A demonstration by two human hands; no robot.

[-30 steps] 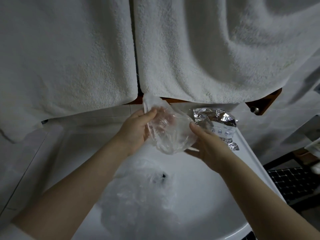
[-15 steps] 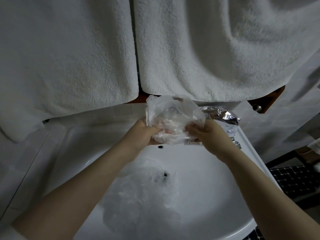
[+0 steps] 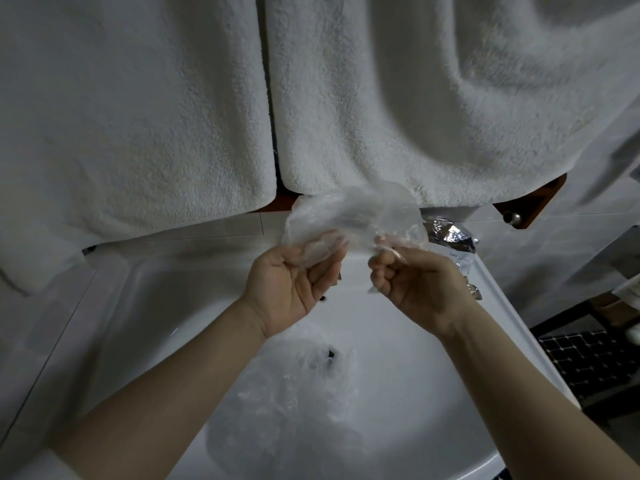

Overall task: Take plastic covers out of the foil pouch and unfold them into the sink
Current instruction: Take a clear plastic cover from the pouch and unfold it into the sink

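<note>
**One cover in the basin, another half-opened above it**

Taking the sink [image 3: 145, 306] as the landmark and reading from its left side across: the left rim and the bench beside it carry nothing of the task. Above the back of the basin the left hand [image 3: 287, 289] is turned palm-up, its fingers [image 3: 325, 268] curled loosely round the left edge of a crumpled clear plastic cover [image 3: 353, 220], which is held up in the air just short of the hanging white towels [image 3: 138, 116]. The right hand [image 3: 415, 289] grips the cover's right edge, its fingers [image 3: 382, 261] bunched tight in a pinch. The cover is puffed out between the two hands but looks only partly spread.

Lower in the basin, over the drain, lies an already unfolded cover [image 3: 294, 403], a pale crinkled mass.

On the sink's back right corner, behind the right hand, sits the foil pouch [image 3: 450, 235], crumpled. Whether more covers remain inside cannot be told.

By my reading, at least one cover is done; this one needs pulling fully open and dropping in, then the pouch checked.
</note>
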